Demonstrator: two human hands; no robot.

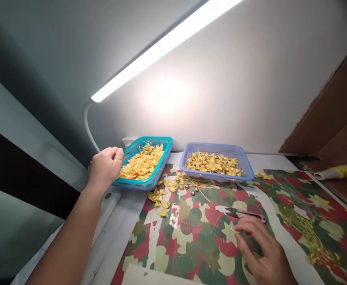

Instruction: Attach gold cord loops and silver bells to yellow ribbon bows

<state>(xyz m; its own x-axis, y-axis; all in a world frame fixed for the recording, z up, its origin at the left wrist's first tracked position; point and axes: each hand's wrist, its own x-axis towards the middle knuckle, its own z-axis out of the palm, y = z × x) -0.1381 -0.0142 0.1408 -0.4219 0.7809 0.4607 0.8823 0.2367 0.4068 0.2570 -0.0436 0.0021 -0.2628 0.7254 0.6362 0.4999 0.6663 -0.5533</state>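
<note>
My left hand (105,164) is raised at the left edge of the teal basket (163,162), its fingers curled closed; whatever they hold, if anything, is hidden. Yellow ribbon bows (142,164) fill that basket. Over the patterned mat (191,253), my right hand (264,247) has thumb and forefinger apart, with nothing visible between them. Just beyond its fingers lie small scissors (258,215) with pink handles. Loose bows (158,198), thin gold strands (201,190) and several small silver beads (193,191) lie between the baskets and the mat's middle.
A blue-purple basket (247,168) of gold bows (213,163) stands at the back against the wall. A lit lamp bar (167,47) hangs above. Gold tangled strands (313,241) lie on the right, near a yellow-and-white handle (338,172) and cardboard (319,114).
</note>
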